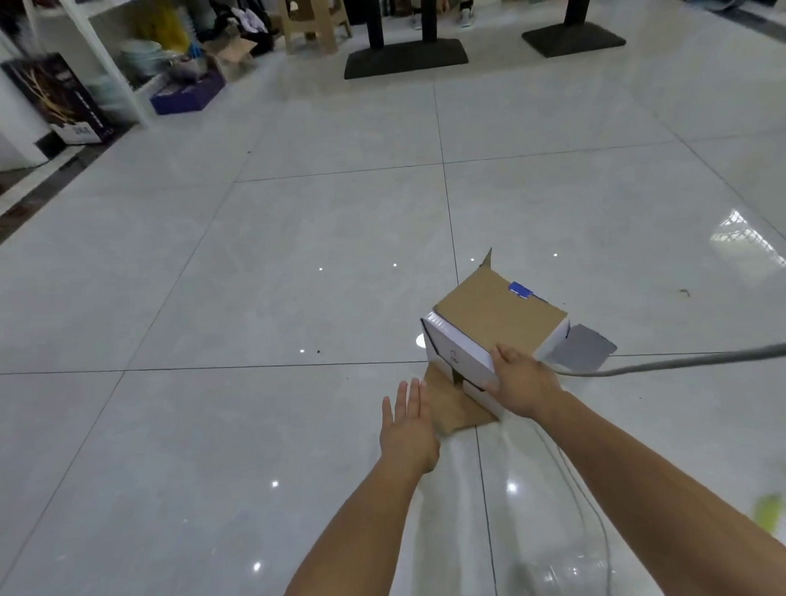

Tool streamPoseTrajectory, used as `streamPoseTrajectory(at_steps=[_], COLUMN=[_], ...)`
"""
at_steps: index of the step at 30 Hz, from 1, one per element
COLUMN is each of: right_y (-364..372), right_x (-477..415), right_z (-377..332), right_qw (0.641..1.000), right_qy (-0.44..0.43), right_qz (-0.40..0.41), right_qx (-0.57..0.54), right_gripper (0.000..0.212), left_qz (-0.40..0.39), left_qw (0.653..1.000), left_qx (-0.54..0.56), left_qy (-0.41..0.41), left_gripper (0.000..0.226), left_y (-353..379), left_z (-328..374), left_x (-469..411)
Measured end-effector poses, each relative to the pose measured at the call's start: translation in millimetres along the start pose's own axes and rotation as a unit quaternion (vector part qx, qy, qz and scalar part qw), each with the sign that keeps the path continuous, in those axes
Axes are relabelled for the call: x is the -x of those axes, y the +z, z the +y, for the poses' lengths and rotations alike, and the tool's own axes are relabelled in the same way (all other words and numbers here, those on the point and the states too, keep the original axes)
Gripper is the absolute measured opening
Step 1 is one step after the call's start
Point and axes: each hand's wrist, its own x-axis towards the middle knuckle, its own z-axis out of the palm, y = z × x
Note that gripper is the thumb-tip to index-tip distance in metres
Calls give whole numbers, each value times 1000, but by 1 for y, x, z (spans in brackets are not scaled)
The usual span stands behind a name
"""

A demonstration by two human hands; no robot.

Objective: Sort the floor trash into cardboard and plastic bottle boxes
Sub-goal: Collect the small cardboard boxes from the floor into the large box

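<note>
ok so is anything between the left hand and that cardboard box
Nothing visible does. The open left hand is just short of the cardboard box, with only the box's own brown flap low in the gap. The right hand grips the box's near corner.

No words or numbers can be read. A small dark mark is seen on the white side of the cardboard box [498, 314], and a white label on the dark box [54, 95] far left. Both are too blurred.
</note>
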Motion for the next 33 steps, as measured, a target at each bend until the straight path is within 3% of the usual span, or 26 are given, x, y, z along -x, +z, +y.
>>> streamPoseTrajectory(at_steps=[7, 15, 18, 21, 25, 28, 33], right_y=[0, 9, 3, 2, 8, 8, 9], right_x=[-2, -16, -18, -17, -13, -13, -8], right_z=[-29, -41, -38, -32, -25, -22, -28], right_qw=[997, 993, 994, 990, 970, 966, 971], right_qy=[-74, -85, -35, 70, 181, 211, 203], right_qz=[9, 6, 7, 44, -19, -62, -106], right_qx=[-10, -87, -102, -110, -161, -133, -70], right_gripper=[27, 33, 34, 49, 92, 114, 124], left_qz=[1, 7, -3, -8, -30, -46, -54], left_qw=[999, 997, 996, 995, 993, 991, 988], left_qx=[-2, -1, -2, -1, 0, 0, 6], left_qy=[-41, -74, -93, -101, -111, -124, -147], left_gripper=[82, 79, 79, 78, 79, 80, 81], left_y=[5, 8, 16, 21, 26, 31, 38], left_z=[-21, -39, -53, -63, -70, -78, -93], left_x=[16, 31, 39, 46, 60, 69, 85])
